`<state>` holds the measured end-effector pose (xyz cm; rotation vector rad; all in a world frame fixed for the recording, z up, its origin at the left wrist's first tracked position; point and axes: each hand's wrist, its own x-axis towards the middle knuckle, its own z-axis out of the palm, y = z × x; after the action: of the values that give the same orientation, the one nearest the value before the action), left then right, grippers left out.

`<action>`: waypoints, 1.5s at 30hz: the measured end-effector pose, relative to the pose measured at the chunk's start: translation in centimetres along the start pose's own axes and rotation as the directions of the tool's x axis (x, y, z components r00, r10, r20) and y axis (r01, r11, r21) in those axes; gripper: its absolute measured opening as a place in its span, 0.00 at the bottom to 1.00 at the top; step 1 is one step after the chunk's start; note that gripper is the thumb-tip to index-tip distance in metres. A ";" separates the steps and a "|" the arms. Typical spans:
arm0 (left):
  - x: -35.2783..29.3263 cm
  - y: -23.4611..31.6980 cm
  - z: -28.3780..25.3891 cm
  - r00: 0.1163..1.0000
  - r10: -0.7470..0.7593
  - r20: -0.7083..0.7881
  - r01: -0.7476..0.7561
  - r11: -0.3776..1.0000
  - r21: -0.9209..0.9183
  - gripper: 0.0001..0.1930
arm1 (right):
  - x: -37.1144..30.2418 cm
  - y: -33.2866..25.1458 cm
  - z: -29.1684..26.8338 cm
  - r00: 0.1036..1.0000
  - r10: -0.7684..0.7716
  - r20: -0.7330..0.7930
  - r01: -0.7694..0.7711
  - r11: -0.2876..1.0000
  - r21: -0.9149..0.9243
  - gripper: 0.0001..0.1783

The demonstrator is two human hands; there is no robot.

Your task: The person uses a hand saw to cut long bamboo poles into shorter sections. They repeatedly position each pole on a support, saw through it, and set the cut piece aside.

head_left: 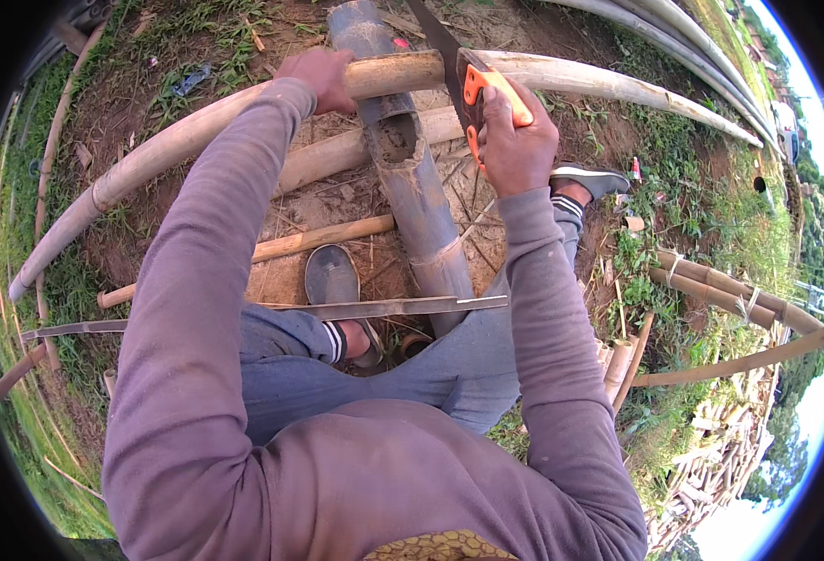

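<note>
Outdoors, bare soil (286, 28) with grass patches. Pale bamboo pole (388, 75) crosses over thick grey bamboo (430, 220). Left hand (323, 82): fingers wrapped over pole, left of blade. Right hand (521, 145): fingers closed round orange-handled saw (474, 82). Judgement: press pole down firmly, keep blade square, strokes long, left fingers clear.
</note>
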<state>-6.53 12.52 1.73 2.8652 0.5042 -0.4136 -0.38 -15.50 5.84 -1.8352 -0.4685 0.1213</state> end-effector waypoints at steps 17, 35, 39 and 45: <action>0.4 -0.2 0.9 1.000 -0.014 -0.027 0.013 1.000 -0.023 0.42 | -3.6 3.0 -0.2 0.984 -0.155 -0.092 0.142 0.981 -0.133 0.20; 0.9 -2.0 0.6 0.997 0.017 -0.079 -0.019 0.999 -0.028 0.41 | -13.0 3.8 -3.1 0.990 -0.080 -0.116 0.080 0.997 -0.010 0.13; 0.9 -1.3 0.8 0.999 0.031 -0.021 -0.031 0.999 -0.022 0.40 | -23.8 5.3 -7.9 0.984 -0.031 -0.174 0.032 0.999 0.002 0.20; 1.7 -0.5 1.3 0.999 0.010 -0.042 -0.011 0.999 -0.032 0.38 | -2.8 3.4 0.3 0.990 -0.059 -0.130 0.057 0.998 -0.015 0.11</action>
<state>-5.47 13.14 -0.11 2.8493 0.4980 -0.3406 -2.17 -17.13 2.16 -1.8261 -0.4312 -0.0410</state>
